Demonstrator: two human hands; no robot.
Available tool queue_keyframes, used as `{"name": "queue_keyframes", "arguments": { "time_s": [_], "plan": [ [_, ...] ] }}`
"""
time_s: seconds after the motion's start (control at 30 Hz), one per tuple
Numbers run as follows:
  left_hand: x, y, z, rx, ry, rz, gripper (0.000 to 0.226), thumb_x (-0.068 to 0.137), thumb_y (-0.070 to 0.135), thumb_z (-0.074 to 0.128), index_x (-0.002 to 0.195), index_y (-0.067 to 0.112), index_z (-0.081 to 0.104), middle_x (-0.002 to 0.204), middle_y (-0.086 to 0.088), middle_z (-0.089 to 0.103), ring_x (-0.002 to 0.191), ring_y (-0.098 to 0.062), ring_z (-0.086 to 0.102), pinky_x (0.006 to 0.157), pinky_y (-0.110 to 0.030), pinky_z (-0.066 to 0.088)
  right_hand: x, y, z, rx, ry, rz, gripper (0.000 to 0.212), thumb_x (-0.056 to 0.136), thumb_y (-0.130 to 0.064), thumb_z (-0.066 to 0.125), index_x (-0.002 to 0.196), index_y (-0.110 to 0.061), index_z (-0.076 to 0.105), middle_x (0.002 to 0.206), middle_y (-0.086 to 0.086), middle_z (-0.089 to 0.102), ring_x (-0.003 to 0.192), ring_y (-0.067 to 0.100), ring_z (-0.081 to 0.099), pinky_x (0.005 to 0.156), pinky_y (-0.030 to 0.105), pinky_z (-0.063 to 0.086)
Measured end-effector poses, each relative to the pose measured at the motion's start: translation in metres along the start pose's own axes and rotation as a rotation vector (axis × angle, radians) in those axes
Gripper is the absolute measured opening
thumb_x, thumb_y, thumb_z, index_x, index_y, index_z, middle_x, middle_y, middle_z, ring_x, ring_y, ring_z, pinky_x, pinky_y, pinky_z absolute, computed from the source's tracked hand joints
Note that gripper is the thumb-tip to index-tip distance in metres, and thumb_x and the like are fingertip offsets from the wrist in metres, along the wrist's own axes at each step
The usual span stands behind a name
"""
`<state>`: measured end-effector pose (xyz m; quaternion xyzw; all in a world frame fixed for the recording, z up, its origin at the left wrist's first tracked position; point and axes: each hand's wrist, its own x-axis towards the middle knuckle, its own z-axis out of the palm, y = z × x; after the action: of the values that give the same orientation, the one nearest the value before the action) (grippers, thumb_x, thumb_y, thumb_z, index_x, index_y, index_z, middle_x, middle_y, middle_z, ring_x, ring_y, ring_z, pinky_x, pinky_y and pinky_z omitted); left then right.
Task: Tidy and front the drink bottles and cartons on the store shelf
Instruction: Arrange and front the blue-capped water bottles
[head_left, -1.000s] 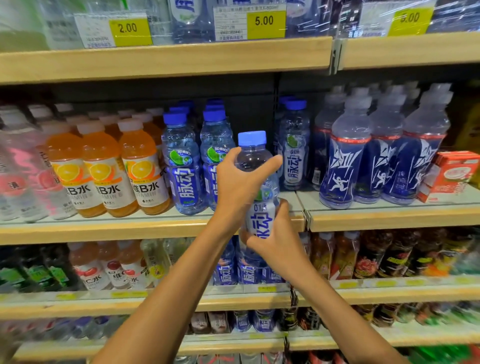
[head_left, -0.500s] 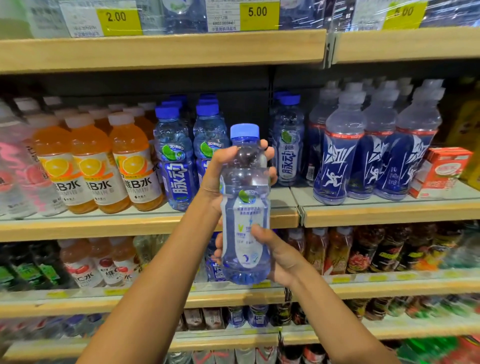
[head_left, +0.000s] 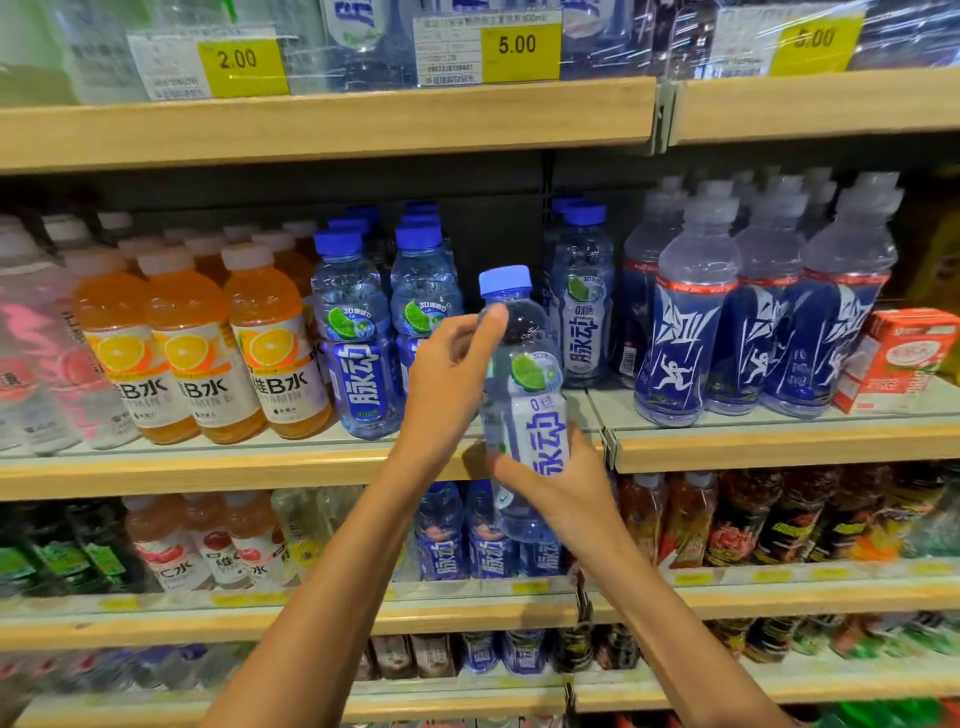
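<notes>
The shelf (head_left: 208, 467) runs across your whole view, with another board above and two more below. The lowest rows are blurred and hard to read.

On it, from the left, stand pale pink bottles (head_left: 31, 364) cut off by the frame edge, then orange bottles (head_left: 275, 353), then two files of blue-cap bottles (head_left: 358, 353). After a dark gap come a lone blue-cap bottle (head_left: 584, 312) and a block of dark-blue bottles (head_left: 691, 332). All are upright, and the back ranks are mostly hidden behind the front ones.

You hold the bottle (head_left: 524, 374) out in front of that gap, clear of the board. Its long axis is near vertical, with the blue cap up and leaning slightly left. The label with the lime picture faces you. Its base hangs below the shelf's front edge, over the blue bottles of the next row down.

Your right hand (head_left: 561, 493) grasps the lower half, thumb across the label, and hides part of the lettering. Its fingers wrap behind, out of sight.

Your left hand (head_left: 447, 384) takes the upper part. The thumb lies against the bottle's shoulder just under the cap, and the fingers curl toward the far side, where the contact is hidden.

A red carton (head_left: 904, 358) stands at the far right, partly behind the dark-blue bottles. Yellow price tags (head_left: 519, 47) hang above; the rightmost is blurred.
</notes>
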<state>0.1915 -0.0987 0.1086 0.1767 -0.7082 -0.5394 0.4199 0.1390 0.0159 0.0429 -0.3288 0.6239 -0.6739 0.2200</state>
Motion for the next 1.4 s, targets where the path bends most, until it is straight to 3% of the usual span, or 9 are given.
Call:
{"name": "queue_keyframes", "arguments": {
  "time_s": [0.1, 0.23, 0.33, 0.5, 0.7, 0.87, 1.03, 1.23, 1.4],
  "plan": [
    [-0.006, 0.008, 0.020, -0.041, 0.105, -0.037, 0.037, 0.080, 0.051, 0.070, 0.103, 0.022, 0.063, 0.094, 0.012, 0.069, 0.085, 0.002, 0.065, 0.076, -0.017, 0.050, -0.005, 0.000, 0.013, -0.280, 0.241, -0.061, 0.050, 0.069, -0.036, 0.083, 0.102, -0.023, 0.048, 0.079, -0.011, 0.061, 0.060, -0.004, 0.060, 0.046, 0.010, 0.041],
    [-0.006, 0.017, 0.032, -0.115, 0.290, -0.040, 0.035, 0.071, 0.042, 0.081, 0.089, 0.014, 0.068, 0.080, 0.005, 0.070, 0.073, -0.009, 0.066, 0.068, -0.026, 0.053, -0.014, 0.010, 0.025, -0.441, 0.329, -0.255, 0.068, 0.075, -0.031, 0.078, 0.131, -0.020, 0.039, 0.124, -0.013, 0.051, 0.111, 0.003, 0.051, 0.086, 0.024, 0.046],
    [-0.001, 0.023, 0.031, -0.191, 0.274, -0.036, 0.022, 0.071, 0.027, 0.082, 0.076, 0.012, 0.068, 0.070, -0.001, 0.067, 0.065, -0.015, 0.061, 0.065, -0.034, 0.052, -0.017, 0.016, 0.026, -0.433, 0.264, -0.309, 0.080, 0.075, -0.037, 0.077, 0.137, -0.017, 0.031, 0.124, -0.018, 0.039, 0.116, -0.003, 0.038, 0.094, 0.020, 0.037],
    [0.008, 0.029, 0.009, -0.412, -0.044, -0.207, 0.026, 0.062, 0.028, 0.079, 0.079, 0.010, 0.071, 0.082, -0.010, 0.068, 0.075, -0.026, 0.062, 0.077, -0.042, 0.052, -0.011, -0.001, -0.009, -0.025, -0.071, -0.137, 0.077, 0.060, -0.066, 0.075, 0.124, -0.035, 0.044, 0.118, -0.015, 0.062, 0.110, 0.007, 0.060, 0.088, 0.021, 0.051],
    [0.022, 0.028, 0.001, -0.866, -0.649, -0.286, 0.051, 0.049, 0.032, 0.086, 0.090, 0.007, 0.068, 0.086, -0.006, 0.067, 0.074, -0.026, 0.067, 0.072, -0.034, 0.055, -0.002, -0.012, -0.033, 0.300, -0.522, 0.252, 0.126, 0.032, -0.056, 0.092, 0.136, -0.003, 0.042, 0.126, 0.023, 0.059, 0.116, 0.039, 0.058, 0.103, 0.054, 0.042],
    [0.029, 0.024, 0.005, -1.070, -0.950, -0.286, 0.047, 0.066, 0.027, 0.080, 0.100, 0.002, 0.061, 0.091, -0.010, 0.064, 0.079, -0.028, 0.064, 0.077, -0.037, 0.054, -0.004, -0.019, -0.021, 0.203, -0.527, 0.061, 0.068, 0.055, -0.034, 0.085, 0.115, -0.016, 0.061, 0.107, 0.011, 0.071, 0.099, 0.024, 0.068, 0.090, 0.037, 0.053],
    [0.029, 0.011, 0.000, -0.819, -0.799, -0.266, 0.060, 0.054, 0.043, 0.085, 0.100, 0.007, 0.072, 0.098, -0.010, 0.071, 0.088, -0.027, 0.069, 0.079, -0.036, 0.056, -0.009, -0.015, -0.016, 0.119, -0.374, -0.024, 0.047, 0.061, -0.034, 0.076, 0.103, -0.017, 0.063, 0.084, -0.006, 0.072, 0.081, 0.008, 0.068, 0.071, 0.021, 0.053],
    [0.023, -0.005, 0.002, -0.196, -0.379, -0.217, 0.050, 0.092, 0.050, 0.052, 0.115, 0.006, 0.066, 0.113, -0.017, 0.069, 0.101, -0.027, 0.065, 0.093, -0.043, 0.049, 0.004, -0.004, -0.028, -0.074, -0.003, -0.110, 0.038, 0.068, -0.022, 0.084, 0.097, -0.023, 0.060, 0.082, -0.003, 0.072, 0.073, 0.010, 0.069, 0.062, 0.018, 0.053],
    [0.003, -0.062, -0.003, 0.720, -0.261, 0.563, 0.033, 0.098, 0.031, 0.047, 0.111, 0.007, 0.064, 0.106, -0.007, 0.067, 0.095, -0.022, 0.063, 0.081, -0.034, 0.049, 0.033, 0.001, -0.048, -0.244, 0.290, -0.247, 0.052, 0.069, -0.022, 0.083, 0.109, -0.011, 0.051, 0.090, -0.003, 0.065, 0.077, 0.000, 0.065, 0.066, 0.012, 0.050]
  ]
}}
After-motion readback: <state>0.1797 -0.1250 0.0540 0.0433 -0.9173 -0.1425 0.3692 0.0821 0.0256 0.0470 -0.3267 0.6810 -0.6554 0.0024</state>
